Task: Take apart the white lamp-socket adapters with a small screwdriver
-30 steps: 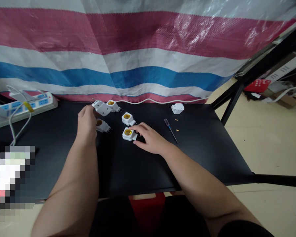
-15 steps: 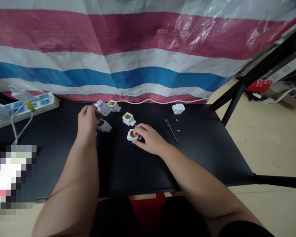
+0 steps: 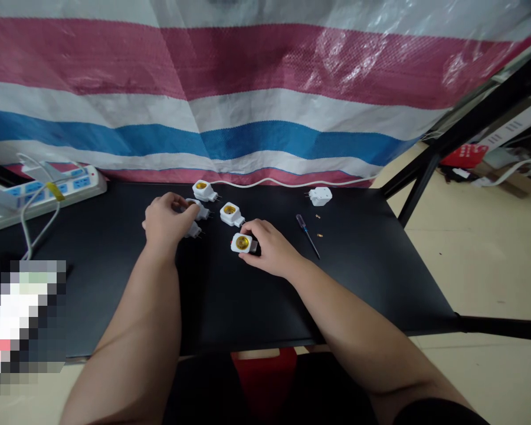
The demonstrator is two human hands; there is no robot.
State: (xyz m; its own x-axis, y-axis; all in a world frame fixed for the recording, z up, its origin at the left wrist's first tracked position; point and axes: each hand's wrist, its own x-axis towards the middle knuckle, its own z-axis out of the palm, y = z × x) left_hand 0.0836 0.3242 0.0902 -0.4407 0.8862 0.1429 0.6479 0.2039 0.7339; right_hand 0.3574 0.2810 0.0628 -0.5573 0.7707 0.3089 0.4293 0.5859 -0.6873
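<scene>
My left hand point(image 3: 170, 218) is closed on a white plug adapter point(image 3: 200, 209), of which only the pronged end shows past my fingers. Another white adapter point(image 3: 193, 230) lies partly under that hand. The fingers of my right hand point(image 3: 269, 247) are round a white adapter with a round yellow socket point(image 3: 242, 242), facing up. Behind them lie two similar adapters, one near the back edge point(image 3: 204, 190) and one in the middle point(image 3: 232, 213). A white adapter point(image 3: 321, 196) sits farther right. Below it are two small brass pieces point(image 3: 320, 235) and a screwdriver point(image 3: 307, 235).
A white power strip point(image 3: 77, 184) with cables stands at the left of the black table point(image 3: 358, 283). A striped plastic sheet point(image 3: 265, 65) hangs behind, with a white cord along its foot. Black metal bars point(image 3: 425, 171) frame the right side. A blurred-out object covers the lower left.
My left hand has come down and turned over, bringing its adapter to the right among the others. My right thumb and fingers have shifted off the socket opening to the adapter's sides.
</scene>
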